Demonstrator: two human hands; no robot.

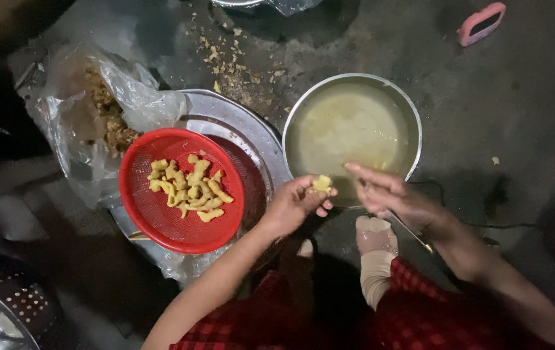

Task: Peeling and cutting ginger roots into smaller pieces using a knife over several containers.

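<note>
Left hand pinching a peeled ginger piece just beside the steel bowl rim; right hand closed around a thin knife. Best scraped lightly, blade angled away, peelings kept out of the red basket.

Dim, dark grey concrete floor, stained and scattered with brown peel scraps; light falls from above, edges lie in shadow.

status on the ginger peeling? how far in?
Done: a small pile of peeled yellow pieces lies in the red basket. In hand: the left hand holds one yellow piece; the right hand holds a thin tool. Left: unpeeled brown roots remain in the plastic bag.
</note>
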